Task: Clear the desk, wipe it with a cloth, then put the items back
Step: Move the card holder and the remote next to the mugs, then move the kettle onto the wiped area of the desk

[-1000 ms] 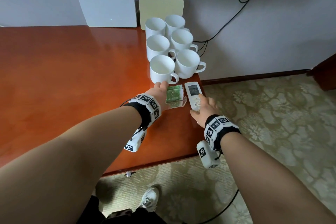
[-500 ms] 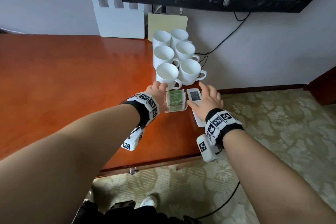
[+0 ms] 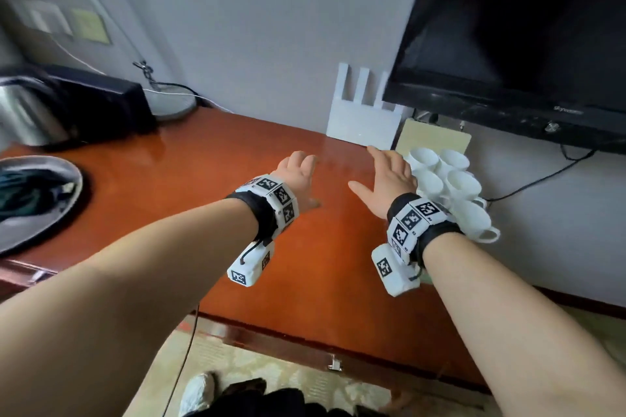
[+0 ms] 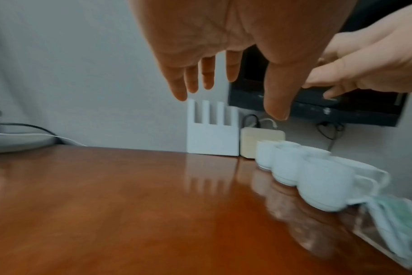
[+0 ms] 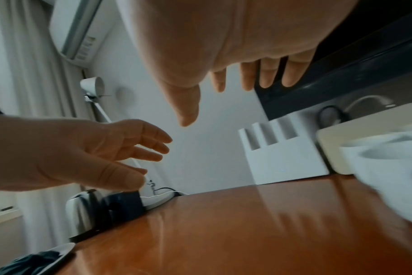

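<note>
Both hands hover palm-down above a polished red-brown bench (image 3: 142,200), each grip slack and empty: the left hand (image 3: 298,176) and the right hand (image 3: 389,179) show fingers straight to loosely bent and spread, touching nothing. The left wrist view confirms the fingers (image 4: 207,74) hang clear of the wood, with the thumb apart from them; the right wrist view shows the same of the right hand's fingers (image 5: 266,74). Just beside the right grip, on its outer side, white cups (image 3: 450,186) stand upright, packed touching in a double row whose long axis runs from the wall toward the bench's front edge, the handles that show pointing off the bench's right end. Beyond both grips a white slotted stand (image 3: 362,112) and a cream box (image 3: 433,139) sit against the wall under a black television (image 3: 528,30). Only the left wrist view shows a clear box of green packets (image 4: 393,227) at the near end of the cup row. Far to the left of the left grip, a kettle (image 3: 23,112), a black box (image 3: 101,105) and a round grey tray (image 3: 54,230) holding dark cloth appear in the head view, blurred.
</note>
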